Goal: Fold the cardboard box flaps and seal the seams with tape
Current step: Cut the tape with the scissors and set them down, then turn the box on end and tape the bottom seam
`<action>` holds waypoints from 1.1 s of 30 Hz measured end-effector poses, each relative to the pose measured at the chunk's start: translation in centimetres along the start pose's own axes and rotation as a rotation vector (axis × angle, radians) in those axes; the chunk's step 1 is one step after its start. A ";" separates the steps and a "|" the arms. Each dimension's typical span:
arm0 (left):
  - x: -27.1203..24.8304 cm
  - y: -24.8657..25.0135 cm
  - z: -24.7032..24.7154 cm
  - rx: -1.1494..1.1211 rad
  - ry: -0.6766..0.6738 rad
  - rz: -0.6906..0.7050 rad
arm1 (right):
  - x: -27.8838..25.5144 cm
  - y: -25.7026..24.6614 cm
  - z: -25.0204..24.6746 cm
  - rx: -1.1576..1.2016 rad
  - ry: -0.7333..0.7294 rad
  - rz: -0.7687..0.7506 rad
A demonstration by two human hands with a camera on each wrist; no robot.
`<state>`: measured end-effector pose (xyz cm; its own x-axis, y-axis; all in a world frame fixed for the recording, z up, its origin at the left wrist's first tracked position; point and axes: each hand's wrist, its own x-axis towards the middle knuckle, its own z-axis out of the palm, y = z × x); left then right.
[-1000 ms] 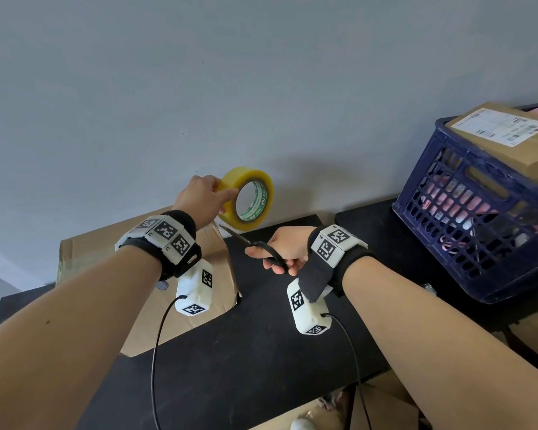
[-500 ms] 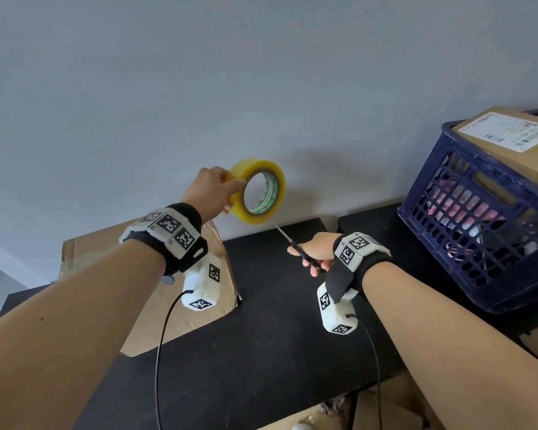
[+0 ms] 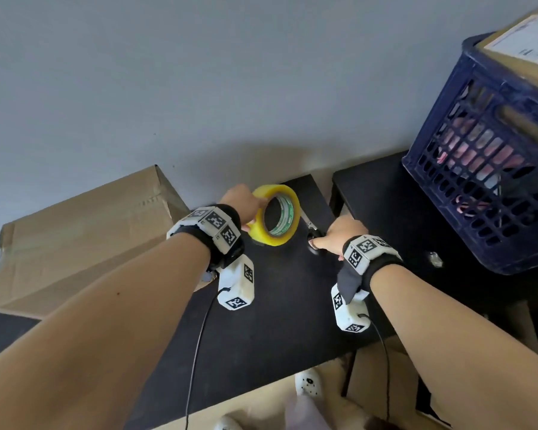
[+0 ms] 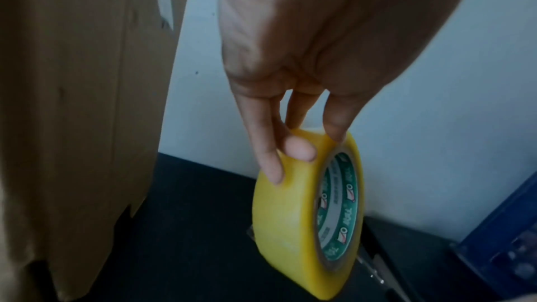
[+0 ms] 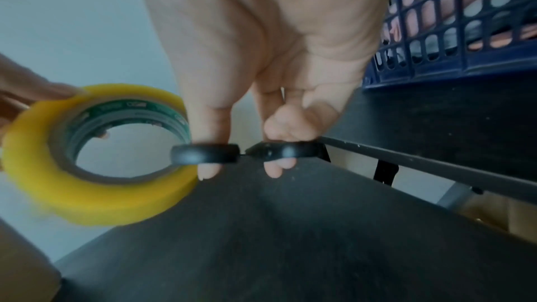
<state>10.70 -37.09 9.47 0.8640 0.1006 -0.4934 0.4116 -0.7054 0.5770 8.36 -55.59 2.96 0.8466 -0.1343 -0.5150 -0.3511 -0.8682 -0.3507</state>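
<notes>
Both hands dropped toward the counter [image 3: 280,305] since a second ago, tape roll and scissors coming down with them. Cardboard box [image 3: 84,231] sits far left on the counter, closed as far as I can see, seam tape not visible. Left hand [image 3: 241,201] pinches the tape roll [image 3: 277,214] by its rim, roll on edge, low over the counter. Right hand [image 3: 339,234] has fingers through the scissors [image 5: 247,153] loops. Blue crate [image 3: 485,169] far right. My read: sealing mostly done, tools being parked
</notes>
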 end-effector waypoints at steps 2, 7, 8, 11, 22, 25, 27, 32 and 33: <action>0.9 -0.5 1.3 0.017 -0.030 -0.055 | 1.0 0.7 0.6 0.005 -0.024 -0.011; 3.1 -2.1 2.6 -0.046 0.037 -0.098 | 2.6 1.3 2.0 0.007 -0.034 -0.054; 3.3 -2.3 2.6 -0.023 0.057 -0.099 | 2.8 1.3 2.3 -0.002 -0.027 -0.066; 3.9 -3.1 2.8 0.056 0.082 -0.131 | 3.3 1.2 2.8 -0.034 0.000 -0.099; 2.7 -1.4 1.2 0.130 0.078 -0.039 | 1.8 -2.2 0.2 -0.033 0.008 -0.247; 1.1 0.0 -1.2 0.055 0.115 0.056 | -0.3 -4.8 -1.3 -0.131 0.033 -0.321; -0.4 0.5 -3.0 0.007 0.155 0.130 | -1.9 -6.6 -2.0 -0.151 0.045 -0.361; -4.5 -0.5 -9.1 -0.023 0.289 0.244 | -5.0 -11.2 -2.4 0.069 0.005 -0.453; -5.2 -1.4 -10.4 -0.023 0.320 0.252 | -5.6 -12.1 -2.2 0.114 -0.005 -0.484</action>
<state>8.65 -29.34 18.06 0.9838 0.1423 -0.1092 0.1786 -0.7204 0.6701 8.74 -45.40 11.80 0.9215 0.2737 -0.2757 0.0401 -0.7729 -0.6333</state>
